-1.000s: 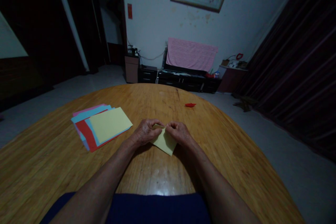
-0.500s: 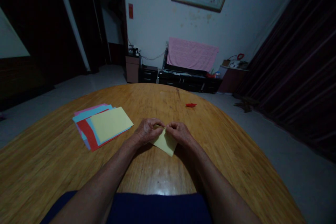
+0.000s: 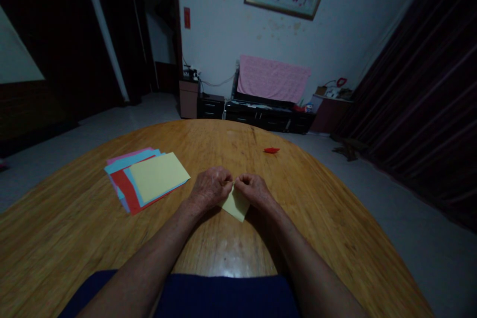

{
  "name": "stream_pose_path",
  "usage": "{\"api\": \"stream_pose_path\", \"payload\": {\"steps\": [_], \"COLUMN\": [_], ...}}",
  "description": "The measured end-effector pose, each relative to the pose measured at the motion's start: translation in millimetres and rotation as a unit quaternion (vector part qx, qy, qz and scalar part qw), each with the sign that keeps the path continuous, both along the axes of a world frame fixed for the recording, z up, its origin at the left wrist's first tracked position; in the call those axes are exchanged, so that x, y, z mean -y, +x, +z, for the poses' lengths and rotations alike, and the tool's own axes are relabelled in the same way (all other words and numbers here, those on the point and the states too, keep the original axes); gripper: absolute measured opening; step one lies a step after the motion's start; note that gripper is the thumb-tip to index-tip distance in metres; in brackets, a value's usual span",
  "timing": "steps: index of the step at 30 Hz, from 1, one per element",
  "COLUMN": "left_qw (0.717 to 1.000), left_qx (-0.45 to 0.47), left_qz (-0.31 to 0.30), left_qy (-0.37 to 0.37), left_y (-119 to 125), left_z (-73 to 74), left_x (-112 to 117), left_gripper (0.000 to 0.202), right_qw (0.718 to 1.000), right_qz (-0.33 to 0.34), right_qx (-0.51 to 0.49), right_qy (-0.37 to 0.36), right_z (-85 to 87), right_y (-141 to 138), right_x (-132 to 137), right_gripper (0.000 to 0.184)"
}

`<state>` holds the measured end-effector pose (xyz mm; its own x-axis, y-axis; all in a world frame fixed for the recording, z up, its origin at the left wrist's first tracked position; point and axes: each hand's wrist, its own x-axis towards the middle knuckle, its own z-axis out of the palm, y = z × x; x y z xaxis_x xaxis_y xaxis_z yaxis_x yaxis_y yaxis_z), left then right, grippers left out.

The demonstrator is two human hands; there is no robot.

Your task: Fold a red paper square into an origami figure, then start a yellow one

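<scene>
A small piece of pale yellow paper lies between my hands, one corner pointing toward me. My left hand is closed on its left and upper edge, fingers curled and thumb against the paper. On the other side my right hand pinches the upper edge, its fingertips almost touching those of the left. The hands cover the upper part of the paper, so its folds there are hidden.
The round wooden table spreads all around. To the left lies a fanned stack of coloured paper, yellow on top. A small red folded paper boat sits at the far right. A pink towel hangs beyond the table.
My left hand's fingers have curled in, closing the gap by the thumb and covering more of the yellow paper. My right hand keeps its pinch, almost unmoved.
</scene>
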<state>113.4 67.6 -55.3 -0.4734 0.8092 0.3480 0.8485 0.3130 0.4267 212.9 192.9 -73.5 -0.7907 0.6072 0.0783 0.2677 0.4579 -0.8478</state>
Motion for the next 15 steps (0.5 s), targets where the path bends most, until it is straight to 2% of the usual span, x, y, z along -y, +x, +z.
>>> {"api": "stream_pose_path", "payload": {"steps": [10, 15], "left_qw": [0.992, 0.99], "left_qx": [0.052, 0.06], "left_qz": [-0.107, -0.124], "left_qy": [0.032, 0.037], "left_y": [-3.5, -1.2], "left_z": [-6.0, -1.1], "left_x": [0.6, 2.5], "left_gripper": [0.023, 0.024], "right_qw": [1.0, 1.0], "right_qz": [-0.007, 0.0], "right_qx": [0.002, -0.007], "right_qy": [-0.008, -0.01], "right_z": [-1.5, -0.3], "right_y": [2.6, 4.1], "right_x": [-8.2, -10.2], "right_gripper": [0.016, 0.02]}}
